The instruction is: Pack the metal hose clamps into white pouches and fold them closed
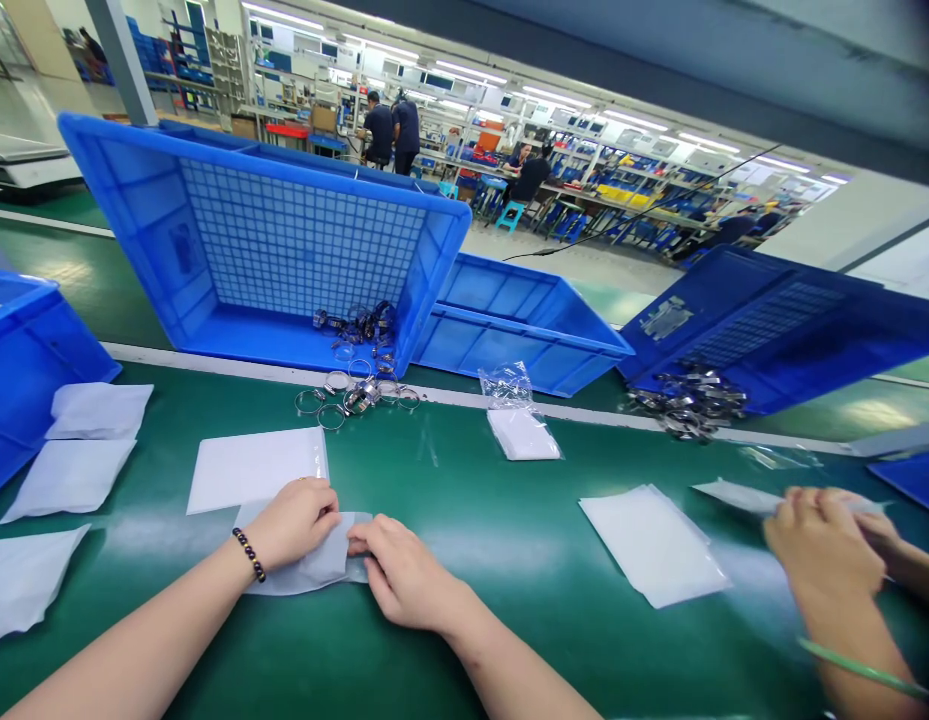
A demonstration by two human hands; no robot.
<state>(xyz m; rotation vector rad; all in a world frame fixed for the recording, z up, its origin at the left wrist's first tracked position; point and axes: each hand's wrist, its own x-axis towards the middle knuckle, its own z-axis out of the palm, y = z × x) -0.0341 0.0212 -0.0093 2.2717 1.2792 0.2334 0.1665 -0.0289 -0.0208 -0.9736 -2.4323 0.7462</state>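
Packing station with a green desk (471,650), seen from the worker's head. A translucent white pouch (303,575) lay at near centre, under the left hand (295,525) and partly under the right. The left hand, with a beaded bracelet (249,555) at its wrist, was curled and grasped the pouch's upper edge; the right hand (404,575) had its fingertips at the right-hand end, though whether they were pinched closed could not be told. Just beyond lay a flat white pouch (246,468); at far left, three plumper pouches (78,478) stood beside a blue crate. Metal hose clamps (361,395) spilled from a tilted blue crate (306,235), with a clear plastic bag (507,383) to their right. At right, a co-worker's hand (824,540) held another pouch near a second heap of clamps (693,400).

Likely faults: a loose grasp at the edge could let the thin pouch slip or crease; an end left gaping could let any contents slide out; clamps at the tilted crate's lip, being unrestrained, could roll among the pouches and be miscounted.

Markings: a pale label (665,317) on the right-hand crate (794,310) was too small to read; no brand or other wording was legible
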